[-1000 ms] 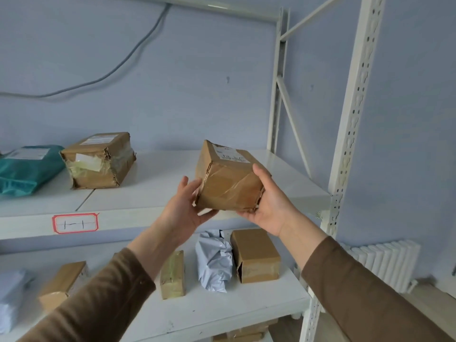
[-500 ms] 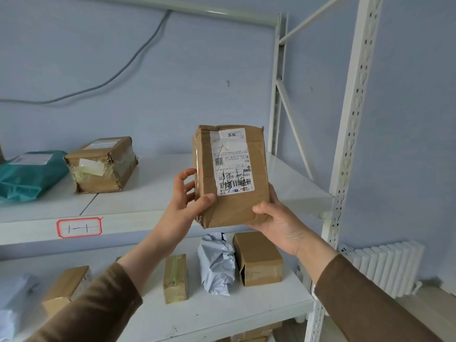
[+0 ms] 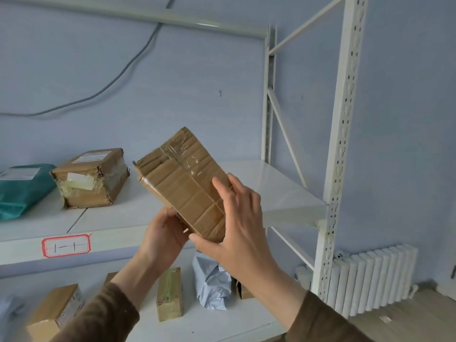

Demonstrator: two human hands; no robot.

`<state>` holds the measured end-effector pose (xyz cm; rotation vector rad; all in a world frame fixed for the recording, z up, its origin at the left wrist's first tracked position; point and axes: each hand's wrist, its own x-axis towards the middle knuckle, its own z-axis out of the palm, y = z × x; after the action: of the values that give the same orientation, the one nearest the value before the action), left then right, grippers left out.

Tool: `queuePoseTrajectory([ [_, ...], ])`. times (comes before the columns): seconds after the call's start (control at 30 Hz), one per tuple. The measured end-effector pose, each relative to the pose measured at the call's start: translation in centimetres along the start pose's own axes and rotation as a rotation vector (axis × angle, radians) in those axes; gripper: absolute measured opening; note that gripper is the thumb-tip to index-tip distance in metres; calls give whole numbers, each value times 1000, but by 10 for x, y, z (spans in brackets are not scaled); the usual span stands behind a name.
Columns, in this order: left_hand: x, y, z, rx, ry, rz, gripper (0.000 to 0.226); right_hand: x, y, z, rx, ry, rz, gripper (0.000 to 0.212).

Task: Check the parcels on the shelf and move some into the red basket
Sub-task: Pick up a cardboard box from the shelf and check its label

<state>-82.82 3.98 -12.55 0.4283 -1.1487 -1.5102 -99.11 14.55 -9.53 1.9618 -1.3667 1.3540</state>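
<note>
Cardboard parcel (image 3: 183, 185) held tilted in front of the upper shelf (image 3: 283, 193).

Its lower end is gripped by the left hand (image 3: 164, 234), fingers curled beneath; its right edge is pinched between thumb and extended fingers of the right hand (image 3: 240, 225).

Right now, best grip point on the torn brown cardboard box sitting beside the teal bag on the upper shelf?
Probably the two long side faces of the torn brown cardboard box, reached from the front, a hand on each. It lies flat with its ragged, tape-patched end facing out, so avoid pinching that end. The teal plastic mailer bag crowds its left side, leaving less room there.
</note>
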Motion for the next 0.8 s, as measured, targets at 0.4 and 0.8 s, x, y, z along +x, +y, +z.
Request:
queuePoseTrajectory([
  [0.4,-12,18,11,444,-119,174,68,4,70,8,998,-177,583,82],
  [0.8,-11,18,8,471,-101,162,84,16,66,12,1009,-106,786,49],
])
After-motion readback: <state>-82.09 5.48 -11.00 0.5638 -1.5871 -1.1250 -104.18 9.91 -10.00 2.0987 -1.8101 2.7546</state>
